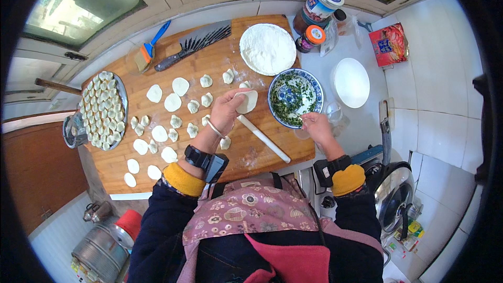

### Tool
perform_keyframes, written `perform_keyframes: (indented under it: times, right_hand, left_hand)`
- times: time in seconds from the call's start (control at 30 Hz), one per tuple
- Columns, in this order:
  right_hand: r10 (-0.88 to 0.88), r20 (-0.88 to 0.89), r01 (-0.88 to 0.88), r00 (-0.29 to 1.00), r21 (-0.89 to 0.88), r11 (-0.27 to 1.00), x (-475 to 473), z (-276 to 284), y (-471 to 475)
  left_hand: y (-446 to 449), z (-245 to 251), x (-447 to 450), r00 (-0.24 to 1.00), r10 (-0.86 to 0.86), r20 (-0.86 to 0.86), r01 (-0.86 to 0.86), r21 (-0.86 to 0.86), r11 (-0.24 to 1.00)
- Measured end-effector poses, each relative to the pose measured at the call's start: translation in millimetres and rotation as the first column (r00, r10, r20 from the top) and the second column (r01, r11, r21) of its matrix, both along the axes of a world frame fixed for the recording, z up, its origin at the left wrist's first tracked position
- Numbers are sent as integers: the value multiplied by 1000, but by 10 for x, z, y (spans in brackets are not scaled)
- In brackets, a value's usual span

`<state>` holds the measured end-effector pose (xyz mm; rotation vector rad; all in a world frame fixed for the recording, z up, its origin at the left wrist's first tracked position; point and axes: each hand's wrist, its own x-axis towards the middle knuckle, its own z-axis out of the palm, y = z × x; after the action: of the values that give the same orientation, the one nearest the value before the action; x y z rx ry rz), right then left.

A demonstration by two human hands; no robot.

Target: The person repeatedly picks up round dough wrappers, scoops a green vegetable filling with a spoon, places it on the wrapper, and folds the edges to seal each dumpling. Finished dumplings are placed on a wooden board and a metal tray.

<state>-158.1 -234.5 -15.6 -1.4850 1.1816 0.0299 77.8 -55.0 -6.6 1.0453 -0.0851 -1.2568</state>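
Observation:
My left hand [224, 112] holds a round dough wrapper [247, 102] above the wooden board [220, 157]. My right hand [317, 127] is at the near rim of a blue-and-white bowl [295, 97] of chopped green filling. Pinched in its fingers is a thin light utensil [296, 116], its tip in the filling; its exact kind is hard to tell. A white rolling pin [263, 138] lies on the board between my hands. Folded dumplings [193, 106] and flat wrappers [173, 102] are spread left of my left hand, some partly hidden behind it.
A bowl of flour [267, 49], a cleaver [196, 42] and a blue-handled brush [151, 49] occupy the board's far side. A round tray of dumplings [103, 111] stands at the left edge. Jars [310, 39] and a white bowl [351, 83] sit to the right.

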Motion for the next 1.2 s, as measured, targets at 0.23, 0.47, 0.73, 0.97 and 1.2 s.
perform_keyframes:
  times: [0.23,0.47,0.73,0.97,1.2]
  right_hand:
    - [-204,108,210,973,-49,977,-124,263,23]
    - [-99,228,193,969,-435,879,-213,416,217]
    - [149,5,-59,989,-903,425,-231,363,502]
    - [160,12,-44,987,-940,340,-192,255,592]
    - [182,54,-5,982,-951,309,-108,197,607]
  left_hand:
    - [-512,-54,-283,984,47,-172,-60,-72,996]
    - [-1004,-183,-663,893,-69,-444,21,-112,993]
    - [-1018,-126,-800,887,-89,-453,8,-177,984]
    - [-977,-26,-714,887,-92,-452,12,-176,984]
    - [-916,5,-621,904,-96,-417,7,-210,978]
